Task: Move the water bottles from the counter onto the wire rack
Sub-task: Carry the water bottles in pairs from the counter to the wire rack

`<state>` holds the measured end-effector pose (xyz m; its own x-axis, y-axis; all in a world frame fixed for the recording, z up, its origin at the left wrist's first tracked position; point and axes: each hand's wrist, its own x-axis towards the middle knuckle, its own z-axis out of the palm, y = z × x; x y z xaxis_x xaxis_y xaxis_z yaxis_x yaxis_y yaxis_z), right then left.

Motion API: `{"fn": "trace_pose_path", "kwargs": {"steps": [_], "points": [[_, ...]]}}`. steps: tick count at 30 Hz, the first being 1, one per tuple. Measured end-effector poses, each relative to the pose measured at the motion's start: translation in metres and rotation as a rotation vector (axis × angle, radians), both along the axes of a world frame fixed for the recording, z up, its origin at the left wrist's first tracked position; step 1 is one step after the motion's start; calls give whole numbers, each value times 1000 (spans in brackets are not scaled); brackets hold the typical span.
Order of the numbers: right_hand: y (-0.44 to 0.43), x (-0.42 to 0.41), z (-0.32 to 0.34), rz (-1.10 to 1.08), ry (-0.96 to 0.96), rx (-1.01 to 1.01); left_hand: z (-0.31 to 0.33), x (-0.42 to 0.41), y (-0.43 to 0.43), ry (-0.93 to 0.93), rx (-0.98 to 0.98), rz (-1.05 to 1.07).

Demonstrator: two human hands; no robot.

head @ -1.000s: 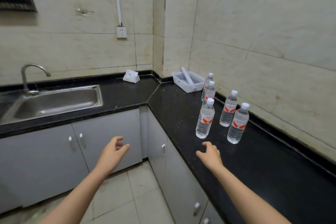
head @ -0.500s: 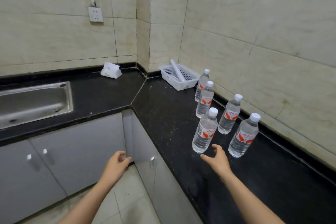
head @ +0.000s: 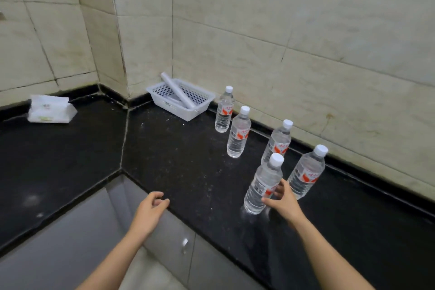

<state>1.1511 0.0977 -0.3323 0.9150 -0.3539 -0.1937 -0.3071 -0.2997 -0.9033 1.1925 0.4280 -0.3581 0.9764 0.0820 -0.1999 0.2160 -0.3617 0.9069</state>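
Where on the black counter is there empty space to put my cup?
Bare counter lies between the tissue pack, white basket and the bottles. It is crowded along the right wall, where five water bottles stand.

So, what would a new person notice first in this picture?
Probably the five water bottles standing upright on the black counter along the tiled wall. Next, the right hand, open around the nearest bottle. A white basket sits in the corner behind them.
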Motion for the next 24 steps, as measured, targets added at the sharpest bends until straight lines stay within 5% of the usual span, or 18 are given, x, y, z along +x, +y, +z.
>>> {"fn": "trace_pose_path", "kwargs": {"steps": [14, 24], "points": [[10, 48, -31, -278, -133, 34, -11, 76, -50, 86, 68, -218], [25, 118, -38, -450, -1, -39, -4, 130, -88, 112, 108, -282]]}}
